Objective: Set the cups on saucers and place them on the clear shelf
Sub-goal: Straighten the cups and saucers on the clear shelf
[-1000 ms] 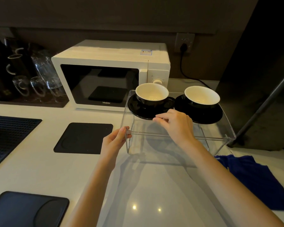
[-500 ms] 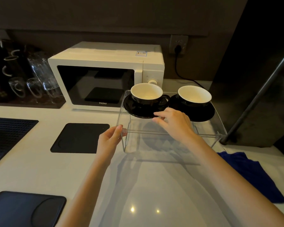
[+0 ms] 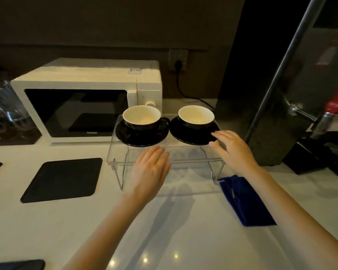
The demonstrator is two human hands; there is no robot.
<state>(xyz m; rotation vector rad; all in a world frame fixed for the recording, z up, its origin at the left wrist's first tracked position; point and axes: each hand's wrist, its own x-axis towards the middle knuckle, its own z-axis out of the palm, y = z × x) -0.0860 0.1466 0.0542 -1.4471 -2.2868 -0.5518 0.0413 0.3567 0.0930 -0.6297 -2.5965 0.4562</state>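
Two black cups with cream insides stand upright on black saucers atop the clear shelf (image 3: 185, 155). The left cup (image 3: 142, 117) sits on the left saucer (image 3: 139, 137), its handle to the right. The right cup (image 3: 196, 115) sits on the right saucer (image 3: 185, 134). My left hand (image 3: 151, 172) lies flat with fingers together over the shelf's front edge, just short of the left saucer. My right hand (image 3: 235, 151) hovers open at the right saucer's near right rim, fingertips at or just off it; contact is unclear. Neither hand holds anything.
A white microwave (image 3: 86, 98) stands behind the shelf to the left, glasses (image 3: 6, 108) further left. A black mat (image 3: 62, 180) lies on the white counter left of the shelf. A blue cloth (image 3: 244, 201) lies at the shelf's right foot. A dark appliance (image 3: 281, 94) stands on the right.
My left hand left the shelf's front left corner and moved right onto its front edge. My right hand moved from the left saucer across to the right saucer and spread open.
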